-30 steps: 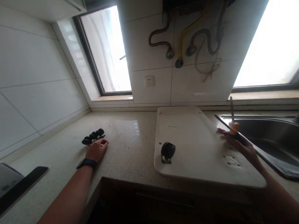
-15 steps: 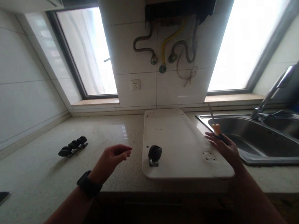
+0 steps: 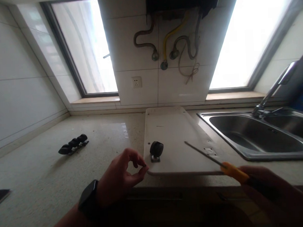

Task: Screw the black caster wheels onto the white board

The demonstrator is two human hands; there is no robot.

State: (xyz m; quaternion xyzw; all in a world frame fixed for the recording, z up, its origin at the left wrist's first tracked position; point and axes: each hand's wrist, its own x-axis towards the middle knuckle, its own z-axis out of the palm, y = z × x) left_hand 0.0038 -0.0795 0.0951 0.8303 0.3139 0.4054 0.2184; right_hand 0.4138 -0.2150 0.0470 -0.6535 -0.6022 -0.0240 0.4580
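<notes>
While the left hand [image 3: 119,172], fingertips pressed together, contents indiscernible, lies nearer, the black caster [image 3: 156,149] stands rightward and beyond it on the white board [image 3: 176,130]. Right hand [image 3: 277,183]: screwdriver [image 3: 232,171] gripped, shaft pointing forward-left.

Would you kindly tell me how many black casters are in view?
4: one black caster at the near left corner of the white board, and three black casters in a row on the counter; others may be hidden.
</notes>
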